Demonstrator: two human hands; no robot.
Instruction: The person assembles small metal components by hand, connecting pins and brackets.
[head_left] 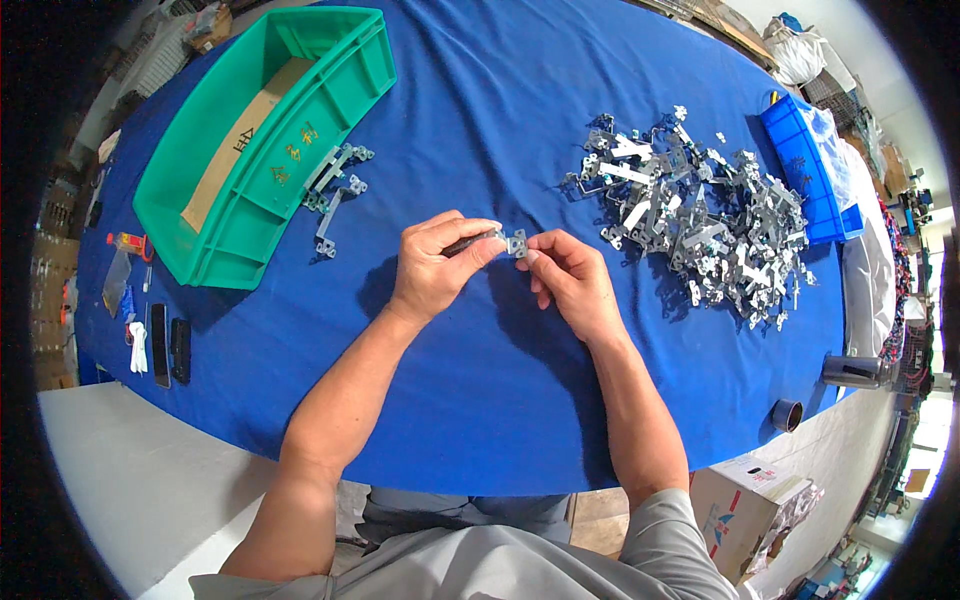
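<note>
Over the middle of the blue cloth, a small grey metal bracket point(516, 243) is held between my two hands. My left hand point(436, 262) is closed around its left part, thumb and fingers pinching it, so much of that end is hidden. At the bracket's right end, my right hand point(572, 280) pinches with thumb and forefinger; its other fingers curl below. A large heap of similar metal brackets point(700, 215) lies to the right. To the left, several more brackets point(335, 195) rest beside the green bin.
A green plastic bin point(235, 240) with cardboard inside stands at the left. At the right edge is a blue crate point(800, 170) with clear plastic. A phone point(160, 345) lies at the lower left; a dark round cup point(787, 415) sits near the right front edge.
</note>
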